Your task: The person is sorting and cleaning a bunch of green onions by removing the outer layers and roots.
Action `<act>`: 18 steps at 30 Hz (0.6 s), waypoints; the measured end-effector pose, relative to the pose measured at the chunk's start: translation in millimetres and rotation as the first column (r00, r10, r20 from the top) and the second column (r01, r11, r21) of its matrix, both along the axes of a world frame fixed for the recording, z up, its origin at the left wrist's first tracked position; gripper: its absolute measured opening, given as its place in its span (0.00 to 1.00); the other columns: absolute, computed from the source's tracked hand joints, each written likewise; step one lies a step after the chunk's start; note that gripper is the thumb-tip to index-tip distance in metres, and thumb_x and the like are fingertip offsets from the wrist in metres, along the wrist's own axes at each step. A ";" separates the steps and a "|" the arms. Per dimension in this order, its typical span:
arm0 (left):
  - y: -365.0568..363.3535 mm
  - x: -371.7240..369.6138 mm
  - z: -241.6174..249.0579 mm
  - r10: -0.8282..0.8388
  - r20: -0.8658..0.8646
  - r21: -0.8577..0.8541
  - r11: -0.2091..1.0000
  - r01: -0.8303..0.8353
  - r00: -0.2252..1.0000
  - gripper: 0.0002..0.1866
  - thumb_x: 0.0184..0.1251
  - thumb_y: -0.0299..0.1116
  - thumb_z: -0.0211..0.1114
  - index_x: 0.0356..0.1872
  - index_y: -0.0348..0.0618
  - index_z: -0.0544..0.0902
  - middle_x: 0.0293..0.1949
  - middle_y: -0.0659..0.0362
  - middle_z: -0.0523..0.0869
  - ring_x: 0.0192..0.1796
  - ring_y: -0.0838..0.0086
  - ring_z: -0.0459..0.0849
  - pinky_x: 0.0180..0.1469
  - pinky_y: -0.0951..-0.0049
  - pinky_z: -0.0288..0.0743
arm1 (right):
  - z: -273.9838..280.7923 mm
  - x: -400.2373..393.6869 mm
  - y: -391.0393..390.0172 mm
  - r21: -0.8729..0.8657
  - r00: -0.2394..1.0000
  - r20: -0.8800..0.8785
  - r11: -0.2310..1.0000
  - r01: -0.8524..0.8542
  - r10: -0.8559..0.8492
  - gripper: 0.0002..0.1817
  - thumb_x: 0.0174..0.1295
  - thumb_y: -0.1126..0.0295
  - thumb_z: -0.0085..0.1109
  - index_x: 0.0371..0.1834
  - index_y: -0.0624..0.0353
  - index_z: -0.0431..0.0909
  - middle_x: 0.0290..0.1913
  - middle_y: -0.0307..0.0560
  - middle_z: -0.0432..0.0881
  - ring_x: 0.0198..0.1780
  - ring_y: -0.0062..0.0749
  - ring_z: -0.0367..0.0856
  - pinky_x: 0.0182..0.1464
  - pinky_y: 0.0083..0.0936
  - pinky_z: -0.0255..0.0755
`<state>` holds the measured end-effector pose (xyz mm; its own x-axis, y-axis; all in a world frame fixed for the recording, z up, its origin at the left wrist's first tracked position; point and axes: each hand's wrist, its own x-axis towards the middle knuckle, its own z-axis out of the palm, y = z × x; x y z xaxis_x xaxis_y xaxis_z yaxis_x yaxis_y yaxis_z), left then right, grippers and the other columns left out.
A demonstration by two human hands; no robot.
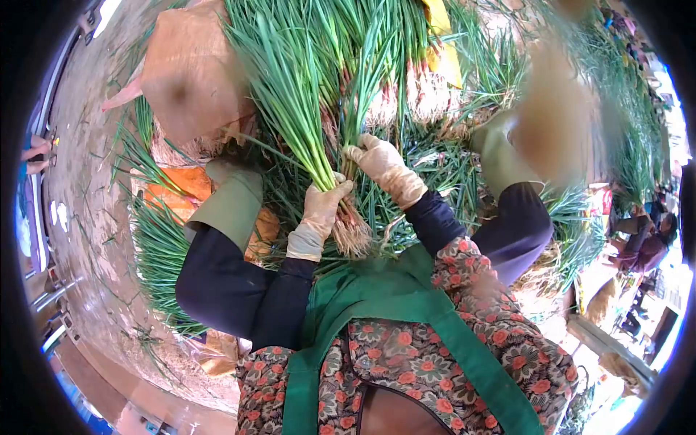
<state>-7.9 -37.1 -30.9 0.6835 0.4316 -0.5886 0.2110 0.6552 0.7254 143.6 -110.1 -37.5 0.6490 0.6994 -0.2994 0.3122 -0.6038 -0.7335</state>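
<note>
My left hand (320, 210), in a pale glove, is closed round the lower stems of a bunch of green onions (308, 148). The bunch's roots (352, 232) hang out below the fist, and its leaves point up and away. Beside it, my right hand (380, 165), also gloved, has its fingers closed on the stems of a few green onions (350, 138), whose leaves stand upright. The two hands are close together but apart, in front of a large pile of green onions (384, 36).
An orange-brown sack (192, 72) stands at the upper left, with more green onions (163, 254) below it. Loose leaves (428, 174) cover the ground between the knees. A yellow sheet (444, 54) lies behind the pile. A person (645, 243) sits at the far right.
</note>
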 end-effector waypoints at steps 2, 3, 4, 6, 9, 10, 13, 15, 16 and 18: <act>-0.3 -0.8 7.4 -0.050 0.006 -0.016 0.999 0.051 0.999 0.06 0.60 0.27 0.64 0.33 0.39 0.76 0.26 0.59 0.80 0.25 0.76 0.79 0.29 0.75 0.77 | 5.4 -6.9 -2.4 -0.002 0.982 0.182 0.999 -0.041 0.041 0.21 0.60 0.53 0.57 0.42 0.62 0.78 0.33 0.54 0.82 0.36 0.45 0.81 0.40 0.33 0.74; 3.4 -5.1 14.1 -0.069 0.015 -0.062 0.996 0.070 0.997 0.05 0.61 0.28 0.63 0.33 0.39 0.76 0.25 0.59 0.80 0.25 0.76 0.79 0.29 0.75 0.77 | 9.4 -15.9 -6.3 0.043 0.967 0.253 0.998 -0.039 0.027 0.19 0.61 0.54 0.55 0.39 0.61 0.78 0.31 0.57 0.81 0.35 0.51 0.80 0.39 0.37 0.73; 5.3 -6.3 20.0 -0.087 0.023 -0.109 0.990 0.089 0.996 0.05 0.61 0.29 0.63 0.33 0.39 0.76 0.25 0.59 0.80 0.25 0.75 0.79 0.29 0.75 0.77 | 10.1 -21.3 -9.8 0.086 0.947 0.322 0.995 -0.041 0.011 0.17 0.62 0.55 0.53 0.35 0.60 0.78 0.29 0.60 0.80 0.35 0.56 0.79 0.38 0.42 0.73; 5.3 -5.9 16.8 0.049 0.180 -0.254 0.967 -0.001 0.983 0.07 0.65 0.33 0.60 0.32 0.41 0.75 0.27 0.61 0.79 0.26 0.77 0.78 0.31 0.74 0.78 | -14.1 -6.9 -24.0 0.037 0.962 0.262 0.997 0.066 -0.073 0.17 0.63 0.55 0.51 0.36 0.60 0.78 0.31 0.59 0.80 0.36 0.54 0.80 0.39 0.43 0.73; 9.1 -15.4 31.3 0.185 0.330 -0.598 0.799 0.054 0.926 0.08 0.67 0.36 0.58 0.33 0.44 0.74 0.27 0.64 0.75 0.29 0.77 0.75 0.38 0.69 0.77 | -97.5 35.8 -70.5 -0.498 0.849 0.158 0.783 -0.373 0.505 0.22 0.64 0.54 0.47 0.45 0.63 0.78 0.40 0.55 0.82 0.40 0.50 0.81 0.43 0.40 0.73; 8.4 -17.5 39.2 0.206 0.351 -0.647 0.759 0.077 0.913 0.08 0.67 0.36 0.58 0.33 0.44 0.74 0.28 0.64 0.75 0.29 0.77 0.74 0.39 0.68 0.77 | -70.9 28.4 -70.8 -0.519 0.876 0.028 0.756 -0.399 0.482 0.26 0.63 0.51 0.47 0.49 0.64 0.76 0.41 0.54 0.83 0.39 0.48 0.81 0.43 0.38 0.73; 1.7 -21.3 37.9 0.179 0.369 -0.647 0.754 0.114 0.912 0.09 0.66 0.37 0.59 0.33 0.43 0.75 0.28 0.63 0.76 0.30 0.76 0.76 0.40 0.66 0.77 | -18.1 7.8 -61.6 -0.041 0.894 -0.435 0.989 -0.141 0.109 0.32 0.64 0.43 0.45 0.60 0.58 0.70 0.48 0.51 0.81 0.39 0.33 0.80 0.41 0.27 0.74; -0.6 -26.2 17.6 0.083 0.320 -0.581 0.804 0.126 0.944 0.09 0.65 0.37 0.59 0.33 0.42 0.75 0.28 0.62 0.78 0.31 0.73 0.78 0.41 0.64 0.79 | 37.6 -4.4 -37.6 0.260 0.727 -0.682 0.956 0.136 0.082 0.30 0.64 0.44 0.48 0.57 0.59 0.72 0.38 0.46 0.82 0.28 0.24 0.77 0.30 0.23 0.71; -0.1 -29.1 1.7 0.019 0.267 -0.538 0.832 0.133 0.963 0.08 0.64 0.36 0.60 0.33 0.42 0.76 0.28 0.61 0.79 0.32 0.72 0.80 0.41 0.64 0.79 | 27.9 -5.3 -23.1 0.226 0.747 -0.661 0.967 0.116 0.065 0.27 0.65 0.47 0.49 0.54 0.59 0.74 0.33 0.44 0.82 0.25 0.23 0.76 0.28 0.24 0.70; -9.8 -25.5 32.8 0.044 0.090 -0.468 0.884 0.004 0.995 0.08 0.62 0.33 0.62 0.37 0.40 0.77 0.31 0.57 0.83 0.34 0.67 0.84 0.42 0.63 0.81 | 30.5 -9.8 -6.2 0.148 0.847 -0.527 0.989 0.017 0.064 0.23 0.66 0.52 0.48 0.51 0.61 0.75 0.30 0.43 0.82 0.23 0.25 0.76 0.27 0.26 0.70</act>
<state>-33.5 -46.9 1.8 0.7408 0.1368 -0.6577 0.1396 0.9263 0.3499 133.8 -116.3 -6.9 0.4031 0.7736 -0.4889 -0.1351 -0.4781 -0.8679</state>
